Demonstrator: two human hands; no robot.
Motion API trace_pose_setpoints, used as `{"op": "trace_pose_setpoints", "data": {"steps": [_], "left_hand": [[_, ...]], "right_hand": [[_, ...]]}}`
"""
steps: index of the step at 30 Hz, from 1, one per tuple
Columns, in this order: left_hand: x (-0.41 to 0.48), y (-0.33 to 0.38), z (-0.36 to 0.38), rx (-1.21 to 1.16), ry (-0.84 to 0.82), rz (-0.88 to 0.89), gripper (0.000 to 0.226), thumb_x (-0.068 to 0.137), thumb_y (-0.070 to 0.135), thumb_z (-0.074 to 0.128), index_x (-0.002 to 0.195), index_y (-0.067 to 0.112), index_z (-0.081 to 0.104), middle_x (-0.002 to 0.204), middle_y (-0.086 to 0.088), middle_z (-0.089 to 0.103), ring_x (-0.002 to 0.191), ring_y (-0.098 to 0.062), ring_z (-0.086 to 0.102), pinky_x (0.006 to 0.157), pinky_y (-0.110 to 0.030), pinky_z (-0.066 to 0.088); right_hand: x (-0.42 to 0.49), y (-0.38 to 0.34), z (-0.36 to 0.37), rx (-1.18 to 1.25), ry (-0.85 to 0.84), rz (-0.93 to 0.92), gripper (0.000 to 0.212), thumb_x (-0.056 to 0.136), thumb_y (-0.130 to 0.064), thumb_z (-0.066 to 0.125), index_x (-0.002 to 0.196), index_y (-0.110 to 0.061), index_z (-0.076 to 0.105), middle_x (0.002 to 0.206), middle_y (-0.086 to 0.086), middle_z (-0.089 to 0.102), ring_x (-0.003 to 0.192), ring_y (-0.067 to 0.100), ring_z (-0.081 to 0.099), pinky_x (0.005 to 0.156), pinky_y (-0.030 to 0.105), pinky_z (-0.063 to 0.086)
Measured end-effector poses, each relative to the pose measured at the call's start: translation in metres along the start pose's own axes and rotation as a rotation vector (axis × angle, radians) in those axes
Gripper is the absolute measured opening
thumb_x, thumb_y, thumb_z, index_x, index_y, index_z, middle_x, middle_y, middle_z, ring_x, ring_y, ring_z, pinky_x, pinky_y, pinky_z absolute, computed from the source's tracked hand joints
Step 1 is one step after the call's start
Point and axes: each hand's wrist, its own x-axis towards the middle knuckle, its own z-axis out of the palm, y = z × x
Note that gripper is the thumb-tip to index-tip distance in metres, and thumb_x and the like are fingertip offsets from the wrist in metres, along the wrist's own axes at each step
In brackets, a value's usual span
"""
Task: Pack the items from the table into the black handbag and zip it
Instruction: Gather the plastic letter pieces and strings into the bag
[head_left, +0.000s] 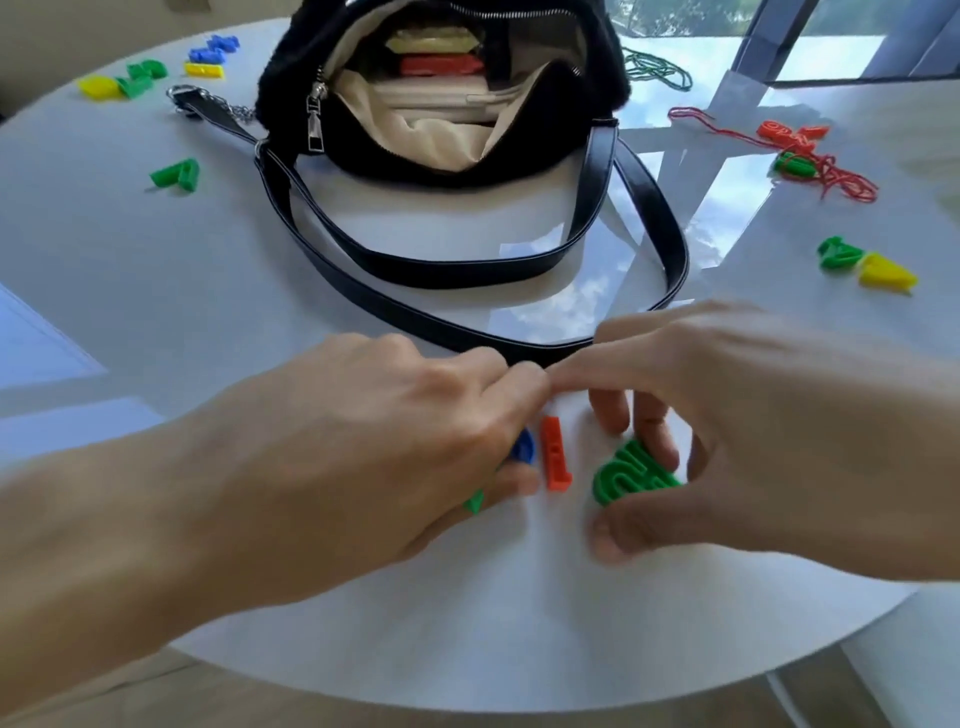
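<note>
The black fuzzy handbag (311, 62) stands unzipped at the far middle of the table, with a yellow and a red item in its beige lining. Its black straps (457, 270) loop toward me. Near the front edge my left hand (374, 447) curls over a blue piece (523, 448) and a green piece (475, 502). An orange letter (555, 453) lies between my hands. My right hand (727, 415) pinches a green letter piece (631, 475) between thumb and fingers.
More plastic letters lie scattered: yellow, green and blue ones (150, 73) at far left, a green one (176, 175) at left, green and yellow ones (865, 262) at right. Red string with orange and green pieces (810, 156) and green beads (657, 70) lie at far right. The round white table's front edge (467, 696) is close.
</note>
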Motion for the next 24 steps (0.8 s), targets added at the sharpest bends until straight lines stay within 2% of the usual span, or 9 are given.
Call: {"op": "trace_pose_setpoints", "data": {"steps": [3,7,10,12,14,16,19,21,24], "left_hand": [[0.002,0.001,0.006,0.071,0.034,0.040,0.034,0.094,0.042,0.036,0.100,0.014,0.054,0.072,0.000,0.050,0.033,-0.028,0.040,0.027,-0.032,0.035],[0.001,-0.003,0.008,0.113,0.080,0.050,0.034,0.093,0.038,0.037,0.107,0.013,0.056,0.074,0.000,0.051,0.034,-0.028,0.042,0.026,-0.034,0.036],[0.000,-0.006,0.005,-0.010,0.135,0.039,0.030,0.095,0.042,0.035,0.102,0.020,0.055,0.078,0.007,0.054,0.046,-0.023,0.050,0.036,-0.038,0.044],[0.000,-0.010,0.000,-0.179,0.186,-0.042,0.030,0.096,0.048,0.034,0.096,0.026,0.054,0.076,0.011,0.053,0.058,-0.015,0.051,0.050,-0.036,0.048],[0.003,-0.015,-0.005,-0.360,0.239,-0.173,0.030,0.093,0.052,0.039,0.088,0.027,0.055,0.067,0.007,0.054,0.056,-0.013,0.050,0.051,-0.030,0.044],[0.008,-0.018,-0.011,-0.819,0.212,-0.341,0.033,0.091,0.047,0.049,0.079,0.018,0.060,0.060,0.001,0.053,0.045,-0.011,0.043,0.042,-0.027,0.037],[0.026,-0.023,-0.026,-1.584,0.111,-0.549,0.034,0.094,0.033,0.052,0.067,0.014,0.063,0.057,-0.003,0.050,0.036,-0.010,0.034,0.033,-0.017,0.027],[0.041,-0.024,-0.032,-1.807,0.126,-0.548,0.031,0.094,0.031,0.045,0.070,0.014,0.057,0.055,-0.002,0.049,0.036,-0.009,0.033,0.031,-0.015,0.027],[0.061,-0.033,-0.040,-1.950,0.218,-0.520,0.033,0.096,0.035,0.038,0.074,0.014,0.051,0.053,0.001,0.045,0.037,-0.011,0.034,0.030,-0.013,0.026]], "right_hand": [[0.003,0.002,0.008,0.061,0.123,0.016,0.040,0.064,-0.073,0.062,0.095,-0.047,0.061,0.088,-0.016,0.058,0.092,-0.014,0.049,0.054,0.023,0.047],[0.010,0.002,0.017,0.122,0.251,-0.023,0.027,0.072,-0.060,0.071,0.080,-0.035,0.065,0.074,-0.008,0.062,0.089,-0.006,0.053,0.080,0.023,0.043],[0.013,0.003,0.017,0.137,0.261,0.000,0.018,0.074,-0.056,0.071,0.080,-0.039,0.069,0.073,-0.006,0.064,0.087,-0.003,0.054,0.076,0.024,0.045],[0.013,0.005,0.016,0.159,0.253,0.020,0.023,0.072,-0.059,0.067,0.087,-0.042,0.071,0.076,-0.008,0.064,0.085,-0.004,0.053,0.064,0.027,0.049],[0.013,0.010,0.012,0.210,0.276,0.017,0.030,0.068,-0.061,0.067,0.090,-0.042,0.072,0.081,-0.009,0.064,0.079,0.000,0.056,0.056,0.026,0.050],[0.014,0.015,0.004,0.307,0.374,-0.011,0.036,0.063,-0.065,0.069,0.091,-0.044,0.073,0.083,-0.010,0.067,0.069,0.005,0.062,0.055,0.030,0.054],[0.026,0.016,-0.017,0.388,0.624,-0.108,0.035,0.063,-0.062,0.072,0.093,-0.044,0.074,0.082,-0.013,0.070,0.069,0.011,0.068,0.055,0.033,0.058],[0.039,0.013,-0.026,0.418,0.748,-0.175,0.028,0.066,-0.053,0.075,0.089,-0.037,0.076,0.079,-0.008,0.070,0.072,0.013,0.068,0.056,0.036,0.057],[0.060,0.009,-0.034,0.386,0.840,-0.194,0.022,0.071,-0.045,0.077,0.090,-0.033,0.078,0.080,-0.006,0.070,0.076,0.013,0.067,0.062,0.039,0.057]]}}
